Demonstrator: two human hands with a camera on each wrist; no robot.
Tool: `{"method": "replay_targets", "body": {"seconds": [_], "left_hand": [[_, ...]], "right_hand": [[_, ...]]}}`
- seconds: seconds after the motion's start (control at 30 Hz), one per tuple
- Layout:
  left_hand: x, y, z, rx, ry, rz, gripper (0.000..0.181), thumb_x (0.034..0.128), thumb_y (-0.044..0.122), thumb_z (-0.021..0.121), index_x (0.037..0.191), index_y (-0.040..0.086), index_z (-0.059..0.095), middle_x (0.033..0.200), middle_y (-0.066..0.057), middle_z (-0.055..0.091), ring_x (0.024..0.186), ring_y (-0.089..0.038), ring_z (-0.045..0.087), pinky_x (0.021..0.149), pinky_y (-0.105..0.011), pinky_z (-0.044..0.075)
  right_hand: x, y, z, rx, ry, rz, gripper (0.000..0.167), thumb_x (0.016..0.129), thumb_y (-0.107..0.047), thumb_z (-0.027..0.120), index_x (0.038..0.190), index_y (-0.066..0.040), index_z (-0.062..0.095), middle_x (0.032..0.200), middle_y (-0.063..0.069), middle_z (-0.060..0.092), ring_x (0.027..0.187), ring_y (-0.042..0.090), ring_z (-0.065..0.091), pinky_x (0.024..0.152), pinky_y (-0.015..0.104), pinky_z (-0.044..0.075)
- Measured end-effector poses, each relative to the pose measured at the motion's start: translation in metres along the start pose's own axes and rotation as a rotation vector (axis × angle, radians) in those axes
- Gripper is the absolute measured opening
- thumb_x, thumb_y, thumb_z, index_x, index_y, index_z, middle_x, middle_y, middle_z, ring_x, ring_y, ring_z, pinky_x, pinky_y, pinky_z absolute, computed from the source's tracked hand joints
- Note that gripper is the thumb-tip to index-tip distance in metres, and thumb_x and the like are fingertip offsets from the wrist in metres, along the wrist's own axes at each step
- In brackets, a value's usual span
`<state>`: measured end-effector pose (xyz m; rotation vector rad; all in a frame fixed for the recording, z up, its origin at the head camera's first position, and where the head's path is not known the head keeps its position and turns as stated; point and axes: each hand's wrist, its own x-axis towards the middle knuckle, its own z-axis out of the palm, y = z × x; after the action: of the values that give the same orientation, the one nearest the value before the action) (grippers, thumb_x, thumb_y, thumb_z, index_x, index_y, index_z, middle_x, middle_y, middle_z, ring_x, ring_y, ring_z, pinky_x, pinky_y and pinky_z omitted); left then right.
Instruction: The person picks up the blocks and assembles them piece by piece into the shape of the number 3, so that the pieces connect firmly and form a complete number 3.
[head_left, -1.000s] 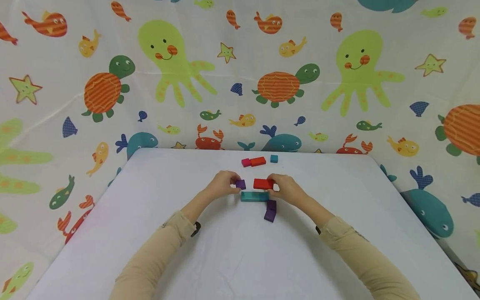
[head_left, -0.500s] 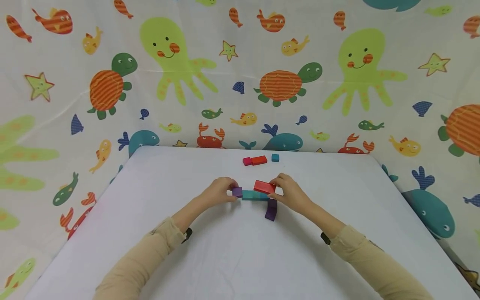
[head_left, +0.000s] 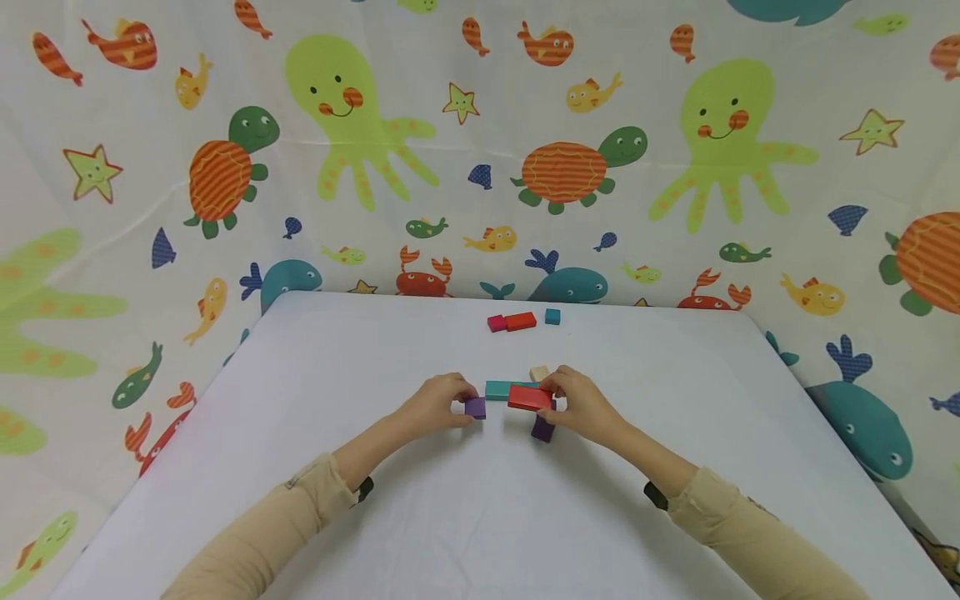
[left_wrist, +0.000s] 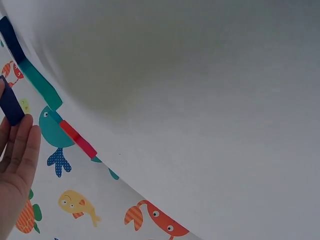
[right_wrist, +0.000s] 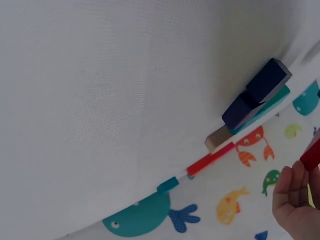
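My left hand (head_left: pixel 435 406) pinches a small purple block (head_left: pixel 476 407) between thumb and fingers; the left wrist view also has this block (left_wrist: pixel 11 102) at its left edge. A longer red block (head_left: pixel 529 397) is in the grip of my right hand (head_left: pixel 583 404), seen partly in the right wrist view as a red block (right_wrist: pixel 312 154). Behind the red block lies a teal block (head_left: pixel 498 390), its right part covered. Two dark purple blocks (right_wrist: pixel 242 109) stand by the teal one, mostly hidden by the right hand in the head view. A pale wooden block (head_left: pixel 539 373) sits just behind.
Farther back on the white table (head_left: pixel 375 350) lie a pink block (head_left: pixel 497 323), an orange-red block (head_left: pixel 521 321) touching it, and a small blue block (head_left: pixel 552 317) apart to the right. A cloth printed with sea animals (head_left: pixel 450 167) hangs behind the table.
Both hands have moved nearer to the person, carrying their blocks. The red block has passed from behind the teal block to in front of it, and the wooden block has come into view.
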<state>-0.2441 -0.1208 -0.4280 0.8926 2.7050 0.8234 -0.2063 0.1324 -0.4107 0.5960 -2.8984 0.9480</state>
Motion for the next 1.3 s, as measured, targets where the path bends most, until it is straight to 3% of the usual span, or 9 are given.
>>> {"method": "replay_targets", "body": {"seconds": [0.23,0.57,0.9,1.13,1.3], "left_hand": [[-0.008,0.005,0.0,-0.001,-0.007,0.001,0.029,0.0789,0.013,0.075,0.105,0.004,0.067,0.099,-0.005,0.064,0.094,-0.017,0.06,0.086,-0.034,0.052],[-0.02,0.002,0.003,0.029,-0.02,0.019,0.028,0.0774,0.012,0.076,0.103,0.002,0.067,0.097,-0.005,0.063,0.093,-0.018,0.061,0.084,-0.033,0.053],[-0.026,-0.001,0.003,0.021,-0.013,0.035,0.027,0.0768,0.011,0.076,0.101,0.003,0.067,0.097,-0.004,0.064,0.091,-0.017,0.062,0.083,-0.034,0.053],[-0.03,-0.004,0.005,0.074,-0.024,0.107,0.028,0.0758,0.012,0.078,0.1,0.002,0.068,0.094,-0.003,0.063,0.088,-0.018,0.063,0.081,-0.032,0.053],[-0.031,-0.007,0.005,0.046,-0.019,0.104,0.027,0.0755,0.012,0.078,0.099,0.002,0.068,0.093,-0.004,0.064,0.087,-0.018,0.063,0.08,-0.032,0.053]], "right_hand": [[-0.004,-0.001,0.002,-0.002,-0.04,0.05,0.033,0.075,-0.009,0.077,0.105,0.001,0.065,0.092,0.006,0.06,0.086,0.018,0.056,0.08,0.039,0.055],[-0.011,-0.001,0.011,-0.01,-0.086,0.065,0.03,0.074,-0.01,0.079,0.1,-0.001,0.067,0.089,0.004,0.062,0.081,0.013,0.054,0.075,0.033,0.055],[-0.011,-0.002,0.021,-0.014,-0.114,0.002,0.03,0.073,-0.01,0.08,0.099,-0.002,0.068,0.09,0.004,0.065,0.08,0.012,0.056,0.073,0.024,0.054],[-0.01,-0.004,0.027,-0.03,-0.148,-0.064,0.031,0.073,-0.013,0.081,0.099,-0.002,0.069,0.088,0.002,0.066,0.079,0.011,0.053,0.07,0.019,0.049],[-0.007,-0.003,0.034,-0.052,-0.164,-0.084,0.03,0.073,-0.015,0.081,0.098,-0.002,0.069,0.088,0.003,0.067,0.08,0.01,0.053,0.071,0.02,0.049]]}}
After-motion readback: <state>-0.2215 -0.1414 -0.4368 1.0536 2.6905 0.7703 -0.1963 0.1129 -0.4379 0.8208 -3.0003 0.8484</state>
